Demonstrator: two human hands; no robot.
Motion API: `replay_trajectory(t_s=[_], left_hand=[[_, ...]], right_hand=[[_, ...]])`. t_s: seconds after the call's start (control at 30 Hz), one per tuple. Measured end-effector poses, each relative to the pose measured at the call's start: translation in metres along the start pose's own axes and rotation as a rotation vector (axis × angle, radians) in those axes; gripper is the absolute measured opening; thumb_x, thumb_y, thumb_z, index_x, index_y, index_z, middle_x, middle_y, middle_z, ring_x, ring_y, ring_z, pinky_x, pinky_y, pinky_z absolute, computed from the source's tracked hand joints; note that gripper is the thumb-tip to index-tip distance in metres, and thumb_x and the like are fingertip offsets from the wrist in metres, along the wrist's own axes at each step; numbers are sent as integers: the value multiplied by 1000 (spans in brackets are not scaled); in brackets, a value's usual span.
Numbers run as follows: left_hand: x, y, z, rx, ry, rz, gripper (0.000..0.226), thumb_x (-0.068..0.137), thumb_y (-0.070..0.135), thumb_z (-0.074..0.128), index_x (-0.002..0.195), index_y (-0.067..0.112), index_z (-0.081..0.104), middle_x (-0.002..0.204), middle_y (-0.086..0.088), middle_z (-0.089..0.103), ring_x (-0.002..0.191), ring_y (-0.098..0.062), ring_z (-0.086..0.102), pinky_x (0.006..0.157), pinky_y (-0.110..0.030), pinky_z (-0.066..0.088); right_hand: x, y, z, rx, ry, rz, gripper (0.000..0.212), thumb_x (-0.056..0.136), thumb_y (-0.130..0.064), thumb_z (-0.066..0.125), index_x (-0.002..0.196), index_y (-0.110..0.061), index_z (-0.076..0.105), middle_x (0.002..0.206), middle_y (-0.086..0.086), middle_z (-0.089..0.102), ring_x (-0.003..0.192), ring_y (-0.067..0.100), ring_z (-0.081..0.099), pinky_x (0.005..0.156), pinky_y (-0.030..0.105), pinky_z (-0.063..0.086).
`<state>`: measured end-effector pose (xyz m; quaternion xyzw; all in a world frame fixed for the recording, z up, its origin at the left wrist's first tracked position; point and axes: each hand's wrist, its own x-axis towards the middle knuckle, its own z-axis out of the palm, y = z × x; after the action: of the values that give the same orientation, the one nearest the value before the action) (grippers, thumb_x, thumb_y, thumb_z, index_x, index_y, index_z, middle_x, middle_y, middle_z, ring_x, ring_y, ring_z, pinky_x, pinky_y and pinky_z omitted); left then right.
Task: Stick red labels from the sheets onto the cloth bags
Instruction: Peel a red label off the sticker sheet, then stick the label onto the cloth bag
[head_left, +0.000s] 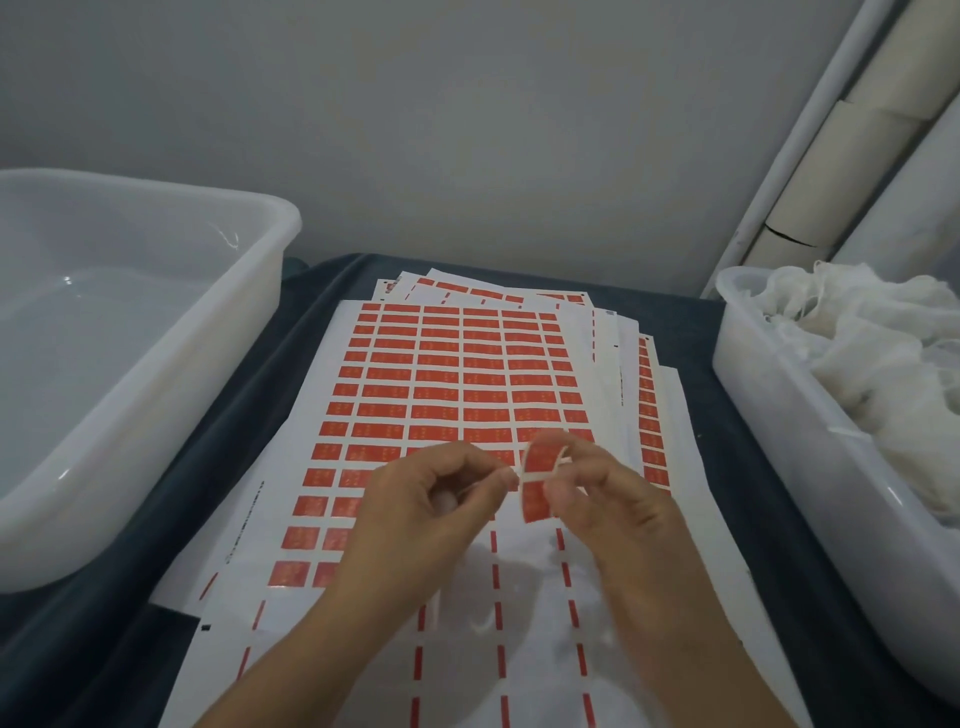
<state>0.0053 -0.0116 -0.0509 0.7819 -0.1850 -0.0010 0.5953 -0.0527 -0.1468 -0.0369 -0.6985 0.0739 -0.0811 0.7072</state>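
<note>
Head cam: small red rectangular label (536, 486) is pinched up between both hands, right hand (602, 499) grip clamped on it, left hand (441, 493) fingertips closed at its edge, w/ white cloth bits showing behind it. It hovers over the top white label sheet (457, 384), near rows already peeled, most rows still full. White plastic tub of crumpled cloth bags (852, 374) on the right is loaded, translucent empty tub (156, 332) on the left, so imo barely started.

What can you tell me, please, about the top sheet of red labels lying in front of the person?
The top label sheet is glossy white backing paper printed with a grid of small red rectangular labels. It lies flat on a fanned stack of similar sheets over a dark cloth-covered table. Its far part is still full of labels; the near part is peeled, leaving only thin red dashed strips. Both hands hover above it, the right hand pinching a red label, the left hand beside it.
</note>
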Motion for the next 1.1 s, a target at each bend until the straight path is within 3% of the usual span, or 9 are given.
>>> replay_trajectory(t_s=[0.07, 0.17, 0.4, 0.67, 1.1], left_hand=[[0, 1, 0, 12, -7, 23, 27, 81, 16, 65, 66, 37, 59, 67, 30, 62, 74, 8, 57, 61, 0, 43], [-1, 2, 0, 12, -13, 45, 28, 80, 16, 66, 66, 39, 58, 73, 31, 62, 78, 9, 58, 63, 1, 42], [-1, 2, 1, 6, -29, 30, 29, 79, 18, 68, 64, 41, 59, 67, 36, 61, 79, 12, 58, 61, 3, 40], [-2, 3, 0, 1, -56, 5, 27, 79, 19, 68, 63, 39, 60, 67, 34, 62, 78, 12, 58, 59, 2, 40], [-2, 8, 1, -121, -85, -126, 21, 77, 21, 70, 61, 33, 66, 63, 21, 65, 70, 6, 60, 53, -3, 43]], right_hand=[[2, 4, 0, -33, -10, -15, 23, 60, -43, 61, 72, -25, 70, 88, -25, 69, 89, -10, 61, 62, -3, 41], [2, 6, -1, -63, 33, -42, 22, 64, -40, 60, 76, -23, 67, 79, -18, 70, 85, -3, 64, 63, -1, 42], [3, 8, -3, -57, 99, -22, 20, 60, -43, 63, 70, -27, 70, 93, -31, 67, 93, -16, 56, 62, -6, 38], [3, 7, -4, -132, 77, -70, 22, 64, -37, 60, 74, -18, 64, 81, -18, 69, 87, -7, 61, 62, -4, 40], [4, 6, -10, -139, 12, -135, 12, 65, -29, 62, 72, -19, 62, 82, -16, 69, 84, -6, 63, 64, -2, 42]])
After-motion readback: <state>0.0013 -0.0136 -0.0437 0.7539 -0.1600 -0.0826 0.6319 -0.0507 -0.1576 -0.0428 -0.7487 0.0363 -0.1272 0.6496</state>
